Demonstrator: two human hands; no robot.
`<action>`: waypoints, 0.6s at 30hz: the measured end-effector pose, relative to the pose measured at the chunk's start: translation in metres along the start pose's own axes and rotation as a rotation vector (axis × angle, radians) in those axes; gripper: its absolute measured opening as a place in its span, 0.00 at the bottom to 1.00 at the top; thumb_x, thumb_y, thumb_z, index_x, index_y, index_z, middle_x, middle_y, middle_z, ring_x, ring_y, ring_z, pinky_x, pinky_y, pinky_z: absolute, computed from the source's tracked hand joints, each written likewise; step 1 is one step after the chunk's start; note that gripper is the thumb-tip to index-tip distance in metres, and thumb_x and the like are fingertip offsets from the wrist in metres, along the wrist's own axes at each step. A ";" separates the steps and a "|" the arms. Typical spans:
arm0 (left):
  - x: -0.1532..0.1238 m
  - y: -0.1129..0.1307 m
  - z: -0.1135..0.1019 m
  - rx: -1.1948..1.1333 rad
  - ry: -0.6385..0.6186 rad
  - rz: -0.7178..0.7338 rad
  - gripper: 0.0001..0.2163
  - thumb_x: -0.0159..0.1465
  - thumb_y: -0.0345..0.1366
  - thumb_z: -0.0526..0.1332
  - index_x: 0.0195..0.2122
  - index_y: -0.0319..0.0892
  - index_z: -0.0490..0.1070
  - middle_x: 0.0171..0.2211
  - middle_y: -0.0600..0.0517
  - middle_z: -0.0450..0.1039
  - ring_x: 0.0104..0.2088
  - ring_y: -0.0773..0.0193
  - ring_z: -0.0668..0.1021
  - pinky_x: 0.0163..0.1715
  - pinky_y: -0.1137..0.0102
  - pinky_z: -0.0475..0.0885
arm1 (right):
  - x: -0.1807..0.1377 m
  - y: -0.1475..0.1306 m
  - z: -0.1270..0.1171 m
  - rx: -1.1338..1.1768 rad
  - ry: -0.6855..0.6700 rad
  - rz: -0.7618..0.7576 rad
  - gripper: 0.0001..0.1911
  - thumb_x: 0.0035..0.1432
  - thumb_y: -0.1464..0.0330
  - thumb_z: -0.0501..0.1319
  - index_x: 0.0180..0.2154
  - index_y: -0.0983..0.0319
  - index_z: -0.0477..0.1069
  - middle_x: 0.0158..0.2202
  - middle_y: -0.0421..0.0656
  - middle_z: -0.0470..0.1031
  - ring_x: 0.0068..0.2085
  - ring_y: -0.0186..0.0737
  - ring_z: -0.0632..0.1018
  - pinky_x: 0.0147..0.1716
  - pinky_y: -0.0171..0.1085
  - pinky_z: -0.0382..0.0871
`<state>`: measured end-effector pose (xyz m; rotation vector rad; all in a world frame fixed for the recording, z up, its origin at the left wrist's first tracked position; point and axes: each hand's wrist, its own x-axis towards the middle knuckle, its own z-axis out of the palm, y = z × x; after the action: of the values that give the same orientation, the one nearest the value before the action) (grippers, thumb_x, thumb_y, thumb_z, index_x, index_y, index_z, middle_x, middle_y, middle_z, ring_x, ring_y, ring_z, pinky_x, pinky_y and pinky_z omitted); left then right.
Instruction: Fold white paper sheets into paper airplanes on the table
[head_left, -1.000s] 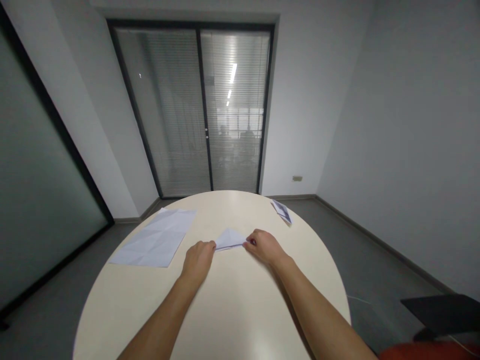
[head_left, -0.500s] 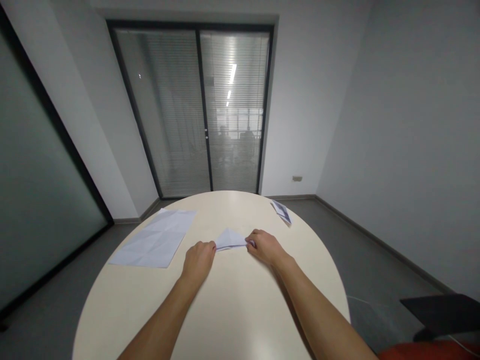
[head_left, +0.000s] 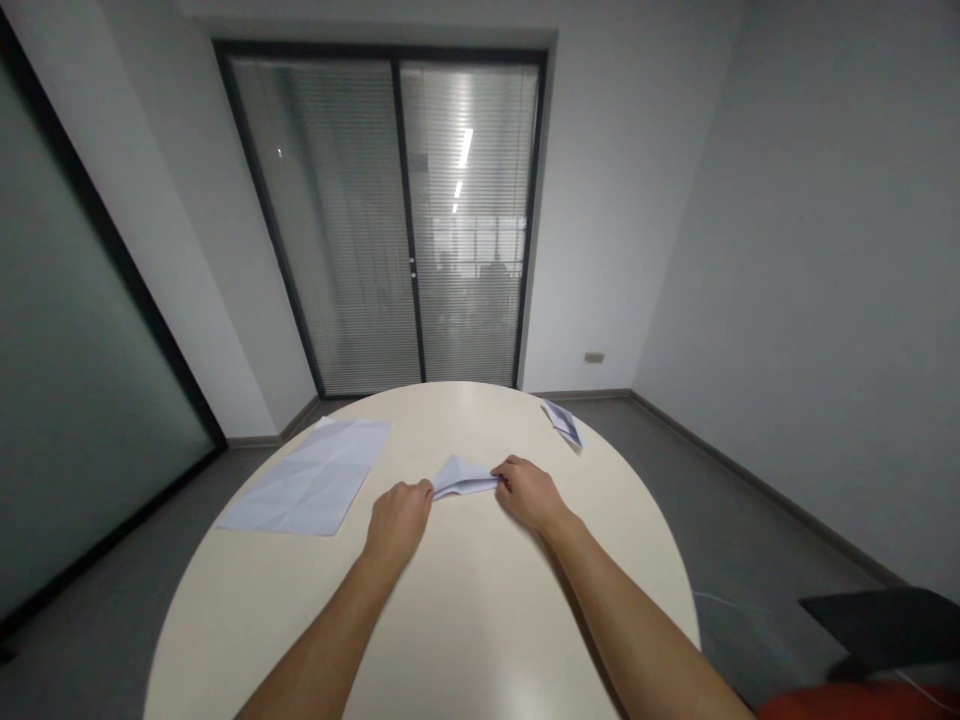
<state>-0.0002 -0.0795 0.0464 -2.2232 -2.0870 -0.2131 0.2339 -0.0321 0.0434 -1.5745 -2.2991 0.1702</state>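
A small folded paper [head_left: 463, 476] with a peaked top lies between my hands, near the middle of the round table. My left hand [head_left: 401, 515] pinches its left corner between thumb and fingers. At the opposite corner, my right hand [head_left: 527, 490] grips the paper the same way. The near edge of the folded paper gapes a little, showing a dark slit between its layers. The fingertips under the paper are partly hidden.
On the left of the cream table [head_left: 450, 620] lies a creased sheet of paper [head_left: 307, 480]. Another folded paper [head_left: 562, 425] rests by the far right edge. A black flat object [head_left: 885, 625] and something red [head_left: 855, 700] are at the lower right, beyond the table.
The folded paper's near edge has opened wider between my hands. My right hand has shifted very slightly; my left hand stays nearly in place.
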 end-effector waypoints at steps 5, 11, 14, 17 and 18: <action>0.000 0.001 -0.001 -0.023 -0.003 -0.021 0.16 0.74 0.40 0.48 0.49 0.47 0.75 0.40 0.45 0.80 0.41 0.58 0.81 0.39 0.68 0.70 | 0.005 0.004 0.005 0.129 0.109 0.059 0.18 0.67 0.70 0.53 0.52 0.59 0.77 0.52 0.45 0.78 0.52 0.41 0.77 0.53 0.35 0.65; -0.002 0.008 -0.003 -0.159 0.027 -0.071 0.14 0.73 0.40 0.50 0.50 0.50 0.74 0.40 0.48 0.82 0.40 0.59 0.82 0.37 0.70 0.68 | 0.009 0.005 0.001 0.183 0.258 -0.008 0.18 0.65 0.74 0.53 0.51 0.60 0.77 0.52 0.45 0.78 0.53 0.40 0.76 0.56 0.36 0.65; -0.002 0.011 -0.001 -0.251 0.052 -0.104 0.13 0.72 0.39 0.53 0.52 0.50 0.73 0.39 0.49 0.82 0.39 0.59 0.83 0.35 0.71 0.67 | 0.009 0.001 -0.002 0.180 0.301 -0.054 0.19 0.65 0.75 0.53 0.51 0.59 0.76 0.52 0.44 0.79 0.53 0.41 0.76 0.56 0.38 0.66; -0.001 0.012 0.002 -0.376 0.049 -0.126 0.13 0.70 0.38 0.55 0.53 0.49 0.72 0.40 0.50 0.83 0.40 0.61 0.83 0.34 0.71 0.67 | 0.008 -0.005 -0.002 0.162 0.303 -0.106 0.20 0.64 0.76 0.53 0.52 0.59 0.76 0.53 0.43 0.78 0.54 0.42 0.76 0.56 0.39 0.67; -0.001 0.011 0.003 -0.406 0.050 -0.131 0.13 0.70 0.38 0.56 0.54 0.49 0.72 0.40 0.51 0.83 0.40 0.61 0.83 0.34 0.71 0.67 | 0.008 -0.007 -0.002 0.159 0.301 -0.126 0.21 0.64 0.77 0.53 0.53 0.59 0.76 0.54 0.43 0.78 0.54 0.41 0.76 0.56 0.39 0.66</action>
<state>0.0112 -0.0812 0.0440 -2.2470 -2.3345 -0.7552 0.2259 -0.0279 0.0492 -1.2766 -2.0864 0.0752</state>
